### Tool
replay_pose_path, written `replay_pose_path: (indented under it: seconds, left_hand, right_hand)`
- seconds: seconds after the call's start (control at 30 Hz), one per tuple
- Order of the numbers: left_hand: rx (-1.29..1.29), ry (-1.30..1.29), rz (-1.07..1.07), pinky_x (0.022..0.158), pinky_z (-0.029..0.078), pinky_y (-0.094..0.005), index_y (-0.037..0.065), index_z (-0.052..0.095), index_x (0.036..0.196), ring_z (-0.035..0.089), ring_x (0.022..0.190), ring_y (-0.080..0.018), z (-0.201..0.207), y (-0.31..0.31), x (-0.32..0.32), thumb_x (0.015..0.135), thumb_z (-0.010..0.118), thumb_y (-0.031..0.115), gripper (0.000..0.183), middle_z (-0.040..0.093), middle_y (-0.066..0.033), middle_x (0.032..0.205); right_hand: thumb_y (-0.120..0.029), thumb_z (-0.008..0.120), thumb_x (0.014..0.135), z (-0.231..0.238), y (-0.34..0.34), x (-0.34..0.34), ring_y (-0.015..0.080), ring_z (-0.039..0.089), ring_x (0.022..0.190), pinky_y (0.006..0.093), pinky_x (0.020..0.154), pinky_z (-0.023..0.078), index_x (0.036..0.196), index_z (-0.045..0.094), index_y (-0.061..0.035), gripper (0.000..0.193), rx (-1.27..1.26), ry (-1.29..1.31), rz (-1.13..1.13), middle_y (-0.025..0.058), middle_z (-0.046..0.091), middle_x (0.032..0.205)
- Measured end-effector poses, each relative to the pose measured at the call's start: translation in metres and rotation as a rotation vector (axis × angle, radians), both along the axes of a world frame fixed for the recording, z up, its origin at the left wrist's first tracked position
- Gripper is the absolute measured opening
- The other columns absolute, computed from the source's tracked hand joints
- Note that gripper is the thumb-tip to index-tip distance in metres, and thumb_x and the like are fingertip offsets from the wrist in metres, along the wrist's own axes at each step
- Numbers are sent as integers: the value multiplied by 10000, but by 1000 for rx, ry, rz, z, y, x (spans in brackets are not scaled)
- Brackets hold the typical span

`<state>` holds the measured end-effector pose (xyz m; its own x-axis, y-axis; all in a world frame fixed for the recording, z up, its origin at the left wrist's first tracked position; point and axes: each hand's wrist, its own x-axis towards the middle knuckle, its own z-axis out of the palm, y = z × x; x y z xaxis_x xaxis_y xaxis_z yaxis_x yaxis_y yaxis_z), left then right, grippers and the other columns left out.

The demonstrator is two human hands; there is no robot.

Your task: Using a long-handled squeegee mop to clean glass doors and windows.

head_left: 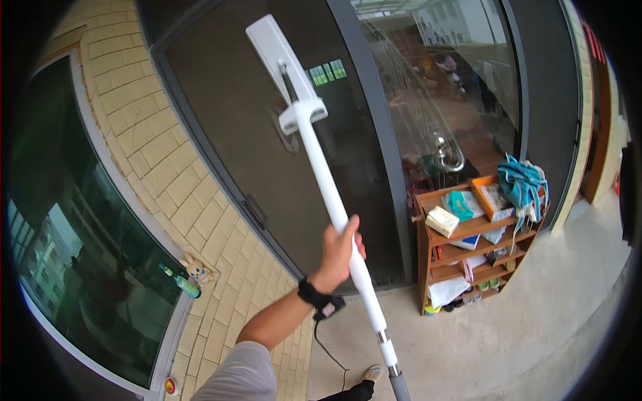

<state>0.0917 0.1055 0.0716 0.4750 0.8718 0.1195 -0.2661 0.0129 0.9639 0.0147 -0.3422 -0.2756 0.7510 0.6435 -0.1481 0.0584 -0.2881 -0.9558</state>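
Observation:
My left hand (336,256) is closed around the white pole of a flat mop (322,168), with the thumb lying up along it. The mop slants up and to the left. Its long white rectangular head (275,53) is raised in front of a dark sliding door panel (234,113); whether the two touch I cannot tell. Lower down, the pole passes a metal joint to a grey end (398,386) at the bottom edge. A black strap (321,299) with a cord circles my left wrist. My right hand is out of view.
At right stands a brown wooden shelf (422,267) with shoes, an orange box (493,198) and a blue cloth bag (521,184). A green bottle (188,286) and a small figurine (197,270) sit on the left window ledge. My shoe (373,373) is on the concrete floor (535,321).

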Motion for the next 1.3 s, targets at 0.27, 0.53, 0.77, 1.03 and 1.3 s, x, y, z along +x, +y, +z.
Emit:
replay_pose_path:
  seconds: [0.27,0.53,0.77,1.03,1.3]
  left_hand:
    - [249,47,66,405,459,-328,63,467,931,526,445,-163,133,70,10,944,670,330,336,522,-48,614]
    - [297,-29,61,362,444,-311,57,479,891,532,407,-160,96,61,13,945,670,321,331,528,-50,593]
    - [228,9,22,354,432,-308,67,453,1014,514,389,-160,20,15,12,987,602,325,299,514,-57,590]
    - [276,-102,24,347,419,-316,60,472,1014,513,386,-181,111,44,10,1035,465,417,358,522,-80,589]
    - [244,-119,-31,344,427,-327,51,454,991,515,374,-188,102,15,5,1022,494,454,406,523,-83,567]
  right_hand:
    - [-279,541,989,120,119,37,184,390,510,402,463,332,841,566,28,342,202,-75,126,122,429,549]
    - [-265,536,988,58,106,41,156,382,526,377,463,321,833,558,25,329,165,22,173,48,421,553]
    - [-325,505,1034,32,28,15,141,472,686,339,566,400,985,570,-4,331,31,397,154,39,515,765]
    - [-351,494,1040,139,53,33,122,457,662,315,553,384,1050,583,-38,325,17,352,253,41,512,773]
    - [-330,529,1013,138,18,10,99,405,550,310,478,355,1008,598,-45,293,258,349,159,-31,444,625]
